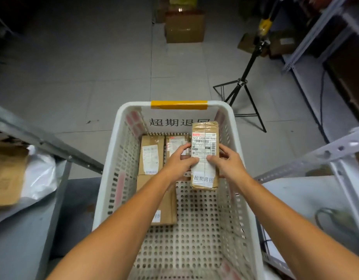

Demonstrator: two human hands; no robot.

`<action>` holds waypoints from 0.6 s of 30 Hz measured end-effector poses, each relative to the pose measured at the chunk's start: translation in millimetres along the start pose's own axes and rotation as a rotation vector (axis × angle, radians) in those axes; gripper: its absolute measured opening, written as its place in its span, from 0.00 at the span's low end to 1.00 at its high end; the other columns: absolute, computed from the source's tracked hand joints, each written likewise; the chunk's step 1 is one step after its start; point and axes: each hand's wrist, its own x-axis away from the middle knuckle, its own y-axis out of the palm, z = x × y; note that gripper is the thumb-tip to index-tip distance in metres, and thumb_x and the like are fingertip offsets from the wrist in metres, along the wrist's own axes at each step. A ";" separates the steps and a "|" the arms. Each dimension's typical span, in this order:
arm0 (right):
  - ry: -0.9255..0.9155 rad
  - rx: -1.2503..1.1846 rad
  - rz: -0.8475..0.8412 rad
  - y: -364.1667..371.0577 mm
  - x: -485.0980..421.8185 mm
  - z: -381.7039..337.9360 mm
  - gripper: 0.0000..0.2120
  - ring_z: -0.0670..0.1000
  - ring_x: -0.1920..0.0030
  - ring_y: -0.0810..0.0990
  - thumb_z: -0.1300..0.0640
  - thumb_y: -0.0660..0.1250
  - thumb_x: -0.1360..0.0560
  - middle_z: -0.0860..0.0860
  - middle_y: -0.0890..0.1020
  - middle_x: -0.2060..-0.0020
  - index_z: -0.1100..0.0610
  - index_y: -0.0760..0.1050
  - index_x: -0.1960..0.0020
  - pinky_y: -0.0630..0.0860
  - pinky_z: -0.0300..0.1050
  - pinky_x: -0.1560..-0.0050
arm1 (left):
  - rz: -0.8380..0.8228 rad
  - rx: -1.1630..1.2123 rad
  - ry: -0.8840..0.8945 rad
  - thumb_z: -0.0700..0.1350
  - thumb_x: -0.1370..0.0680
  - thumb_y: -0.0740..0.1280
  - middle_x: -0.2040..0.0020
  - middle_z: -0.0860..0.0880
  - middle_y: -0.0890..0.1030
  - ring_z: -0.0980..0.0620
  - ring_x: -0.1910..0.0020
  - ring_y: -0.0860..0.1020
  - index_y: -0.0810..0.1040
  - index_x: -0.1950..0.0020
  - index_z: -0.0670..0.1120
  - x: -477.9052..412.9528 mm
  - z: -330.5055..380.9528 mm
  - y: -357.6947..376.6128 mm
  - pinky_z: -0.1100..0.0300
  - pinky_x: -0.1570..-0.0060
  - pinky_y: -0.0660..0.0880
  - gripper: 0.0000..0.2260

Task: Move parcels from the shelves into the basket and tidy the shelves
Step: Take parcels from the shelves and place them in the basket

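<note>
Filling most of the near view, the white perforated basket (pixel 132 105) stands on the floor between a metal shelf on the left (pixel 43 142) and another on the right (pixel 316 156). Along its left side lie flat brown boxes: one far (pixel 151 154), one nearer (pixel 166 207) partly under the left forearm, and a third (pixel 175 143) far in the middle.

The long taped parcel (pixel 204 146) is in the far right part of the basket, close to the right wall, with its label facing up. Whether its underside touches the floor of the basket cannot be told.

The left hand (pixel 179 160) grips the parcel's left long edge, thumb across the top. The right hand (pixel 228 162) grips the right long edge the same way.

The parcel looks like stiff cardboard and keeps its shape under the fingers. It is probably light for its size. The glossy tape and label may be a little slick, so holding the two long sides, as now, seems the surest grip. Nothing suggests it is fragile, though its contents are hidden.
</note>
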 end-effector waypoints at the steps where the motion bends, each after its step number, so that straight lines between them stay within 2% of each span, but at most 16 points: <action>1: 0.005 0.002 0.015 0.5 -11.0 7.2 0.23 0.52 0.47 0.84 0.62 0.70 0.25 0.48 0.83 0.42 0.51 0.74 0.31 0.82 0.58 0.46 | -0.007 -0.004 -0.006 0.42 0.22 0.69 0.45 0.50 0.83 0.49 0.47 0.83 0.68 0.30 0.60 -14.1 -4.3 -0.1 0.46 0.53 0.82 0.23; 4: 0.026 0.020 0.054 5.3 -42.8 26.9 0.23 0.51 0.48 0.84 0.63 0.70 0.25 0.48 0.83 0.43 0.50 0.74 0.32 0.82 0.55 0.46 | -0.027 -0.020 -0.018 0.41 0.21 0.68 0.46 0.50 0.83 0.51 0.50 0.83 0.67 0.28 0.58 -54.0 -16.6 -1.4 0.55 0.62 0.81 0.24; 7: 0.036 0.034 0.073 13.3 -74.1 43.4 0.24 0.49 0.49 0.84 0.64 0.69 0.24 0.49 0.83 0.43 0.52 0.72 0.30 0.82 0.50 0.47 | -0.033 -0.025 -0.028 0.42 0.21 0.68 0.46 0.51 0.83 0.52 0.50 0.84 0.66 0.27 0.58 -89.1 -30.4 -5.3 0.56 0.62 0.81 0.25; 12: 0.078 0.038 0.085 24.1 -119.5 66.5 0.25 0.49 0.48 0.83 0.65 0.69 0.24 0.51 0.81 0.40 0.53 0.70 0.29 0.82 0.47 0.49 | -0.025 -0.029 -0.050 0.42 0.21 0.68 0.46 0.51 0.83 0.50 0.51 0.84 0.66 0.27 0.57 -136.5 -49.7 -16.5 0.54 0.60 0.82 0.25; 15: 0.113 0.043 0.087 27.3 -139.7 78.2 0.27 0.45 0.52 0.83 0.64 0.70 0.24 0.51 0.81 0.40 0.54 0.68 0.27 0.82 0.39 0.57 | -0.026 -0.024 -0.061 0.42 0.22 0.68 0.45 0.52 0.83 0.49 0.48 0.84 0.67 0.27 0.58 -161.1 -60.9 -21.9 0.44 0.52 0.82 0.25; 18: 0.129 0.076 0.066 28.5 -155.0 85.2 0.28 0.42 0.55 0.82 0.64 0.71 0.24 0.52 0.81 0.42 0.54 0.68 0.27 0.79 0.34 0.63 | -0.017 -0.046 -0.070 0.42 0.22 0.69 0.45 0.53 0.83 0.49 0.47 0.83 0.67 0.28 0.58 -174.7 -66.8 -25.8 0.42 0.50 0.81 0.25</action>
